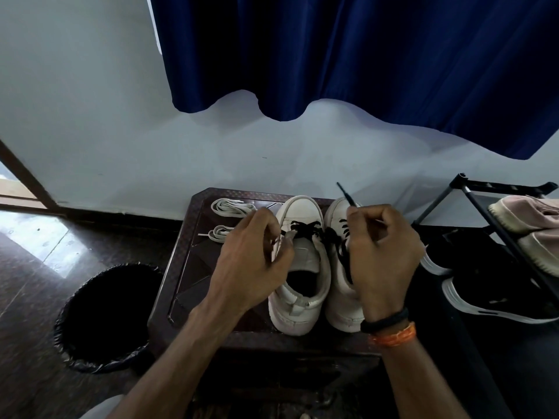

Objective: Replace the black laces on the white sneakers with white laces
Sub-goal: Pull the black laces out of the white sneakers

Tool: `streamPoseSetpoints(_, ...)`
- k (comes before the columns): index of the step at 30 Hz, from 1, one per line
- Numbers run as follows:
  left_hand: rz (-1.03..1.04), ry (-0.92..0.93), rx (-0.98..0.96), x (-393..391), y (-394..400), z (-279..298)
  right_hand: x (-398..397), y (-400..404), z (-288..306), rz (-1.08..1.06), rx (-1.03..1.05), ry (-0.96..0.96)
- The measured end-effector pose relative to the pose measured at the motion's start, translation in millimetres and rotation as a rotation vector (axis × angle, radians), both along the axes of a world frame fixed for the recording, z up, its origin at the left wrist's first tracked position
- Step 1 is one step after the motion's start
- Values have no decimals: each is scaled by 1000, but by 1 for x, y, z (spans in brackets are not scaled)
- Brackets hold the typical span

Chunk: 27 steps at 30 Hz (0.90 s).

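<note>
Two white sneakers are set side by side on a dark table point(184, 267), toes toward its far edge, heels near the front edge. The left sneaker point(302, 267) lies mid-table; the right sneaker point(341, 297) sits beside it, toward the right edge.

Left hand point(251, 261): fingers curled, tips closed on the left rim of the left sneaker's opening, where the black lace point(304, 228) starts. Whether lace or only the shoe's edge is pinched cannot be told; the fingertips are hidden behind the knuckles.

Right hand point(384, 252): fingers curled tight, thumb and forefinger pinched on a black lace end point(344, 195), whose tip is raised above the right sneaker's toe. More black lace is seen hanging slack under this hand across the right sneaker; much of that shoe's lacing is covered by the hand.

Two bundles of white laces point(231, 207) are laid at the table's far left corner, one behind the other, the nearer partly hidden by the left hand.

A black bracelet point(384, 320) and an orange band point(393, 337) are worn on the right wrist.

A bin point(106, 319) lined with a black bag stands off the table's left edge. Off the right edge, a shoe rack point(496, 213) with pale and dark shoes is cut by the frame. A blue curtain point(363, 55) hangs behind.
</note>
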<state>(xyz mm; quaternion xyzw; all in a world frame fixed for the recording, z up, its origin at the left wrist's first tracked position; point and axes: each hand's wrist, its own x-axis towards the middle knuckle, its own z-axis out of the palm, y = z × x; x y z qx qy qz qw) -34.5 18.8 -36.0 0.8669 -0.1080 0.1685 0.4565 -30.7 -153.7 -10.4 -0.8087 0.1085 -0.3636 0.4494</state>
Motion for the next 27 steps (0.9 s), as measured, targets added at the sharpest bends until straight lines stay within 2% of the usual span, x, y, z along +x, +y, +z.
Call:
streamPoseSetpoints(3, -36, -73, 39, 1, -1, -1, -2, 0, 8, 30, 141, 67)
streamPoseSetpoints(7, -73, -82, 97, 3, -4, -4, -8, 2, 18, 67, 145, 18)
streamPoseSetpoints(13, -91, -134, 182, 8, -9, -12, -16, -13, 43, 170, 537, 56)
streamPoseSetpoints(15, -104, -124, 239, 9, -11, -13, -15, -17, 42, 143, 405, 101)
streamPoseSetpoints(17, -119, -79, 275, 9, -12, -12, -13, -20, 35, 63, 91, 162)
streamPoseSetpoints(19, -139, -47, 307, 10, -13, -9, -12, -21, 30, -29, -135, 169)
streamPoseSetpoints(23, -152, -38, 403, 11, -13, -6, -13, -24, 30, -97, -314, 70)
streamPoseSetpoints(27, -140, -34, 453, 10, -14, -5, -11, -29, 30, -158, -404, 103)
